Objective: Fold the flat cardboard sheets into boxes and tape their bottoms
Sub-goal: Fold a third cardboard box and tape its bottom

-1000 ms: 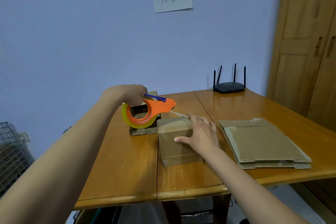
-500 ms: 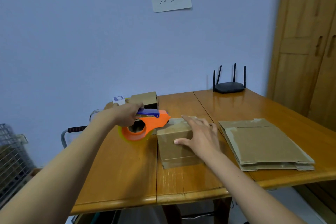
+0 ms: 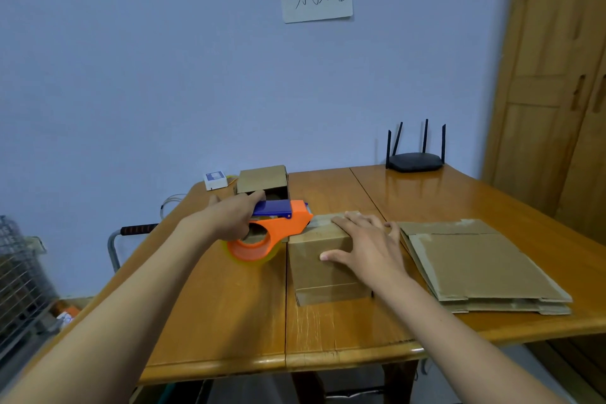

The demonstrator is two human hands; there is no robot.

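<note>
The left hand [image 3: 234, 220] is wrapped around the handle of the tape dispenser [image 3: 269, 233], fingers curled over the blue grip, so the orange body with its roll of clear tape hangs low beside the box [image 3: 323, 259]. The dispenser's nose sits right at the box's far left corner, touching or nearly touching a strip of tape that lies across the top; that looks like the place to cut the strip or press its end down over the edge, though which of the two cannot be told from here.

The right hand [image 3: 364, 246] lies flat on the box with fingers spread, holding nothing. The palm covers the right side of the top, the fingertips reach the far edge and the thumb points left along the near part. Most likely this weight keeps the folded flaps shut and stops the light box from sliding while the dispenser pulls against it.

The box stands on the table [image 3: 229, 321], near the middle and close to the person, with the taped face upward; I take that face to be the bottom.

Just to the right lies the stack of flat cardboard sheets [image 3: 475, 266], within reach of the right hand, presumably the next ones to fold. Behind the dispenser, an open box [image 3: 262, 179] stands near the table's far edge, possibly one already made. A small white packet [image 3: 214, 179] lies next to it, and a black router [image 3: 414, 161] sits at the far right by the wall
</note>
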